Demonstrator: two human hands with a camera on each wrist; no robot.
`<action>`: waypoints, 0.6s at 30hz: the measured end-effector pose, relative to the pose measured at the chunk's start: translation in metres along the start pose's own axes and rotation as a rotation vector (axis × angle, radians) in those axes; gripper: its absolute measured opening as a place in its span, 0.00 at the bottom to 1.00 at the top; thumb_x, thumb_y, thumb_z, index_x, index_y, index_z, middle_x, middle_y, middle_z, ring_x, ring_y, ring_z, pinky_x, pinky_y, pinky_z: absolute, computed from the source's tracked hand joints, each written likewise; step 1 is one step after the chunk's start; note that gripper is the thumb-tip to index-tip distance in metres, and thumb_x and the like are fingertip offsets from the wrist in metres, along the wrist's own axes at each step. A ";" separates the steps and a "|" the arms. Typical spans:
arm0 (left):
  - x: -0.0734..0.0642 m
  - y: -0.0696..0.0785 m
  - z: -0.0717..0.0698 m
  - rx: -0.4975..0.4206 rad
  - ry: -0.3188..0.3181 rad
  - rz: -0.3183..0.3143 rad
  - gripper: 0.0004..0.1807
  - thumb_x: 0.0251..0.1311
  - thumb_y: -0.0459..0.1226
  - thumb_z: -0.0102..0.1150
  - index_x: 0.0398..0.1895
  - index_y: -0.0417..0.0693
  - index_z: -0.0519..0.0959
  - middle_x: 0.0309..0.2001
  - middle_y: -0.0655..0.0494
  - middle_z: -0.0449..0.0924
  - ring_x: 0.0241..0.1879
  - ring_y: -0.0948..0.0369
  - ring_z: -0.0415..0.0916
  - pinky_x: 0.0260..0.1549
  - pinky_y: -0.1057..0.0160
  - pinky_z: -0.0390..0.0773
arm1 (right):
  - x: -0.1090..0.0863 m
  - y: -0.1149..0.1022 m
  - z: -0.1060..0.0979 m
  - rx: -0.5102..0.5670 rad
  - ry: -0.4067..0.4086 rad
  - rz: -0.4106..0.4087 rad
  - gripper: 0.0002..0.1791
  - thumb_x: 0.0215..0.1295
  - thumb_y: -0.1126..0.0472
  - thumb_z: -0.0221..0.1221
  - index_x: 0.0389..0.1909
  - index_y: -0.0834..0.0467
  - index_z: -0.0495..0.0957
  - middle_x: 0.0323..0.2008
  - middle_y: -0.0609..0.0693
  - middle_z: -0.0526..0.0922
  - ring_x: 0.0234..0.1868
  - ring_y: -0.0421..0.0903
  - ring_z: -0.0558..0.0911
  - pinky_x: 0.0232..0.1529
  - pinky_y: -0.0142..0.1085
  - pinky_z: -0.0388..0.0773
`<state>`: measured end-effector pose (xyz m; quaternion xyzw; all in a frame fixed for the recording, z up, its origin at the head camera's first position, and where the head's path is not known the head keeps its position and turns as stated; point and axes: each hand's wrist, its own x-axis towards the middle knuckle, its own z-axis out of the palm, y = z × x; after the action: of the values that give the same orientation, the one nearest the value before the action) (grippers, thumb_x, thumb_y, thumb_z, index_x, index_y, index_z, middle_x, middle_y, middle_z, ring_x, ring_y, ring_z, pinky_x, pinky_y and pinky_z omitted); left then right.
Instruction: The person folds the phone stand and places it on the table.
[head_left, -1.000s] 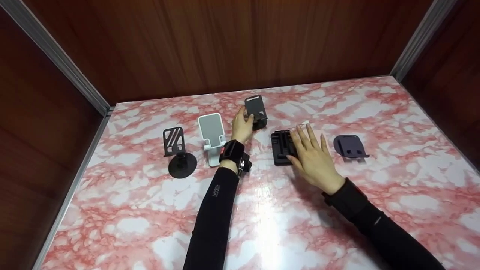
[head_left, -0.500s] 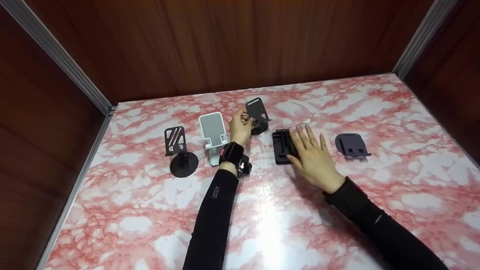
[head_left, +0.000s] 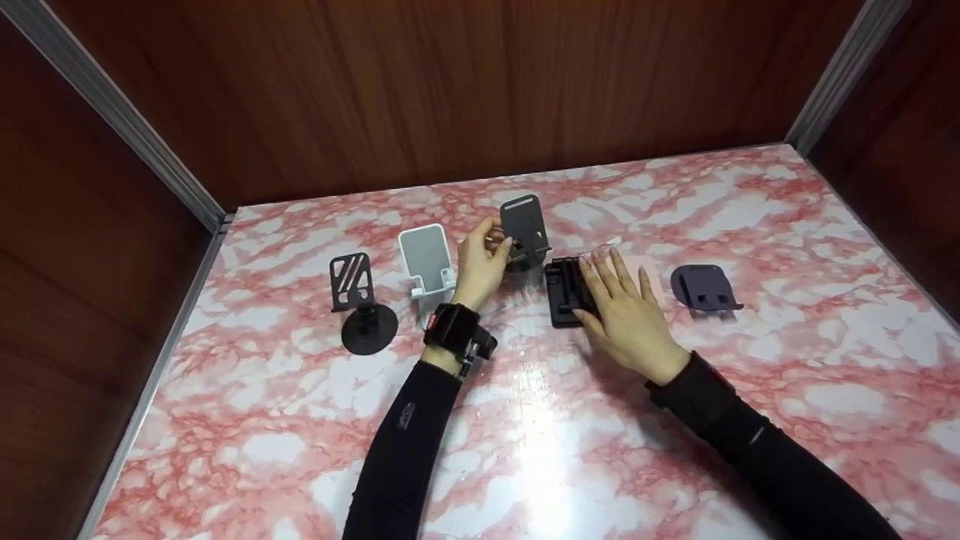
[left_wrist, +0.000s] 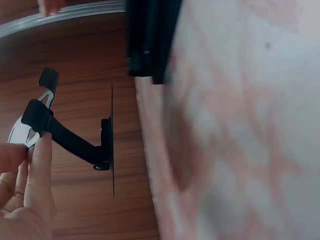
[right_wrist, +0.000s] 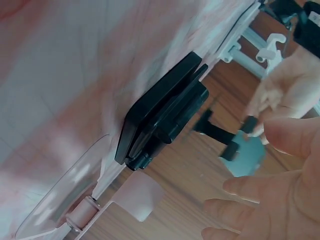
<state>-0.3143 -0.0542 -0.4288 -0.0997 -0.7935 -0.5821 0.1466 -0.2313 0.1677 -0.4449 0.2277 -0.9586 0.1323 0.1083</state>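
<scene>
My left hand (head_left: pixel 484 259) pinches a dark grey phone stand (head_left: pixel 523 225) by the lower edge of its plate. In the left wrist view that phone stand (left_wrist: pixel 77 137) hangs on its bent arm, its thin round base clear of the table. The fingers of my right hand (head_left: pixel 626 319) are spread over a folded black phone stand (head_left: pixel 564 296) and a pink phone stand (head_left: pixel 646 274), which the hand partly hides. From the right wrist, the black stand (right_wrist: pixel 162 112) lies flat on the table, with the palm apart from it.
Left of the left hand stand a white phone stand (head_left: pixel 424 259) with a grey plate and a black slotted phone stand (head_left: pixel 364 307) on a round base. A dark purple phone stand (head_left: pixel 705 289) is on the right. Wooden panels (head_left: pixel 480 90) wall the marbled table (head_left: pixel 285 465).
The left hand has brought the grey phone stand slightly right and nearer, lifting it off the table. My right hand has stayed where it was.
</scene>
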 end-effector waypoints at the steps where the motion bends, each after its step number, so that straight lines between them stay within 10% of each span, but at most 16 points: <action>1: -0.002 0.003 -0.003 0.004 -0.006 0.015 0.08 0.60 0.22 0.56 0.43 0.32 0.78 0.34 0.42 0.79 0.30 0.60 0.74 0.28 0.71 0.77 | 0.000 0.000 0.000 -0.001 -0.006 0.003 0.39 0.73 0.50 0.52 0.75 0.63 0.47 0.75 0.62 0.47 0.75 0.59 0.42 0.69 0.63 0.41; 18: -0.040 0.043 -0.044 -0.114 -0.167 0.105 0.11 0.58 0.22 0.58 0.44 0.29 0.78 0.31 0.46 0.78 0.26 0.62 0.74 0.28 0.64 0.81 | 0.004 -0.001 -0.005 0.192 -0.033 -0.041 0.37 0.76 0.52 0.49 0.74 0.68 0.46 0.73 0.68 0.46 0.74 0.63 0.42 0.70 0.59 0.43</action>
<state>-0.2575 -0.0825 -0.3923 -0.1975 -0.7623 -0.6075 0.1044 -0.2333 0.1670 -0.4386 0.2588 -0.9383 0.2175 0.0729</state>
